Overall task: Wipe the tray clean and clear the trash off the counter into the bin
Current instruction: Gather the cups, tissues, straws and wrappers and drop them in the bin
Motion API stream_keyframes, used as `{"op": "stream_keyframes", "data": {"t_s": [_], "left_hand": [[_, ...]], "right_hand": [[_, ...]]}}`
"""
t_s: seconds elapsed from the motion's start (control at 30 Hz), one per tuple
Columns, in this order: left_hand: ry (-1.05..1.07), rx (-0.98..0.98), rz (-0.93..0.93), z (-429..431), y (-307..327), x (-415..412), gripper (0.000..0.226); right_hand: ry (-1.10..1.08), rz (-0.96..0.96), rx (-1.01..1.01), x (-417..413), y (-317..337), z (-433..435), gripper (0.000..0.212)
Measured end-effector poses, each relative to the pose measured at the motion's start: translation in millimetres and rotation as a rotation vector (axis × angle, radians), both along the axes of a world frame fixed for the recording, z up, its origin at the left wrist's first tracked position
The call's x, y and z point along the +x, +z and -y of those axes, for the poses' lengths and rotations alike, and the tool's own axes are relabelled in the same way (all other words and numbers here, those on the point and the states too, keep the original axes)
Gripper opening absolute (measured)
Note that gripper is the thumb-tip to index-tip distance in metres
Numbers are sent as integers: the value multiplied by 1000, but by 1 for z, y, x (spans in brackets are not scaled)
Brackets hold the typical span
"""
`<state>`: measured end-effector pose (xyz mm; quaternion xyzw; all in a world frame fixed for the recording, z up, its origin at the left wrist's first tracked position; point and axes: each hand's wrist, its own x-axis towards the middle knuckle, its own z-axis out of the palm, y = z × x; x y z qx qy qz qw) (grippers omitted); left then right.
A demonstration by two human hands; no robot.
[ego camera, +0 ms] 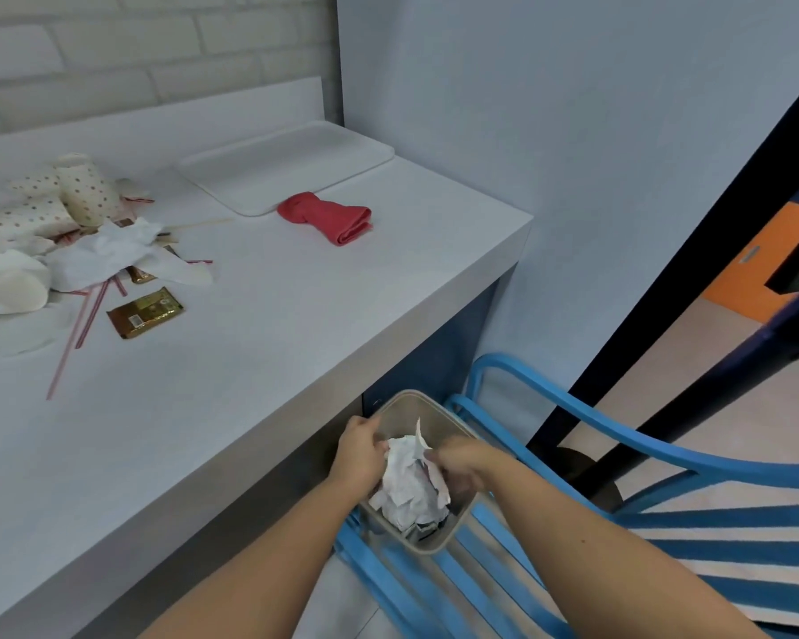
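Beside counter (296, 325): paper (409, 486) between both grips (358, 454) (457, 463)

Probably a café or snack corner: white counter (273, 362) backed by a white brick-tile wall (111, 39), bearing dotted paper cups (84, 191), striped straws (88, 315), a serving tray (287, 168); blue slatted chair (734, 516) beside it.

White brick wall (111, 62) meets pale blue wall (573, 131), blue slatted chair (734, 516) below.
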<state>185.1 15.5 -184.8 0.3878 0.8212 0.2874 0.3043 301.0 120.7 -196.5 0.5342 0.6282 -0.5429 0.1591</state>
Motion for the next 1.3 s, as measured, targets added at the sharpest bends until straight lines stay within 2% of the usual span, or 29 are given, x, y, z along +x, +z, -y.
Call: {"op": "stream_keyframes", "data": {"t_s": [0.07, 0.13, 0.27, 0.33, 0.53, 0.67, 0.7, 0.87, 1.07, 1.2, 1.3], "left_hand": [[9, 25, -1, 0, 4, -1, 47], [14, 55, -15, 0, 9, -1, 47], [7, 179, -37, 1, 24, 0, 40], [0, 271, -63, 4, 35, 0, 34], [146, 557, -167, 23, 82, -5, 11], [264, 671, -235, 43, 107, -22, 12], [298, 672, -262, 51, 113, -29, 11], [468, 645, -408, 104, 132, -68, 11], [671, 631, -409, 191, 142, -107, 11], [765, 527, -433, 248, 145, -132, 17], [751, 361, -459, 285, 141, -152, 22]], "right_hand": [[166, 76, 90, -3, 1, -2, 35], [289, 126, 133, -6, 7, -1, 35], [311, 146, 71, -16, 26, -5, 30], [334, 163, 44, -26, 43, -4, 34], [546, 107, 97, -65, 111, 17, 31], [706, 41, 167, -87, 153, 43, 17], [737, 13, 190, -95, 163, 52, 12], [839, -161, 289, -140, 192, 108, 11], [923, -366, 348, -194, 192, 183, 16], [977, -436, 391, -222, 188, 235, 21], [986, -484, 423, -238, 184, 266, 22]]}}
